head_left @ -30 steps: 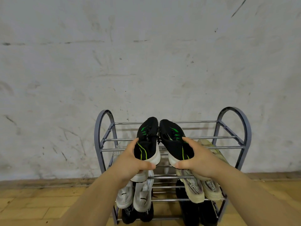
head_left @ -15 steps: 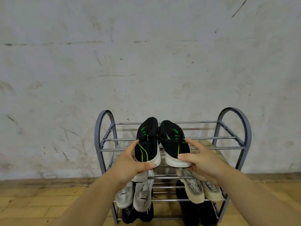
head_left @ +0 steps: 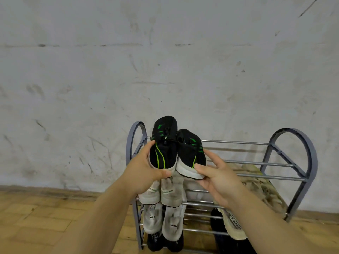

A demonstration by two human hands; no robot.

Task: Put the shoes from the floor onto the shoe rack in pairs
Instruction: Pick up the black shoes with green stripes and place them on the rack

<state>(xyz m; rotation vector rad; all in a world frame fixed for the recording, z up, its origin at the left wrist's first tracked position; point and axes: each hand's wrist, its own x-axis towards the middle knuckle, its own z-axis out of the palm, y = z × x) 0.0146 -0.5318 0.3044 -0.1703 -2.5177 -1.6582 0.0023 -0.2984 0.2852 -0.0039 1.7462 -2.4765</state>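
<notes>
Two black shoes with green stripes and white soles sit at the left end of the top shelf of a grey metal shoe rack. My left hand grips the heel of the left black shoe. My right hand pinches the white heel of the right black shoe between thumb and fingers. Both toes point at the wall. The left shoe's toe rises above the rack's left arch.
A white pair lies on the shelf below, another white pair under that, and dark shoes at the bottom. Beige shoes fill the right side. A scuffed white wall stands behind; wooden floor spreads left.
The pair has shifted from the middle of the top shelf to its left end, both hands moving with it. The view has turned left and come closer.
</notes>
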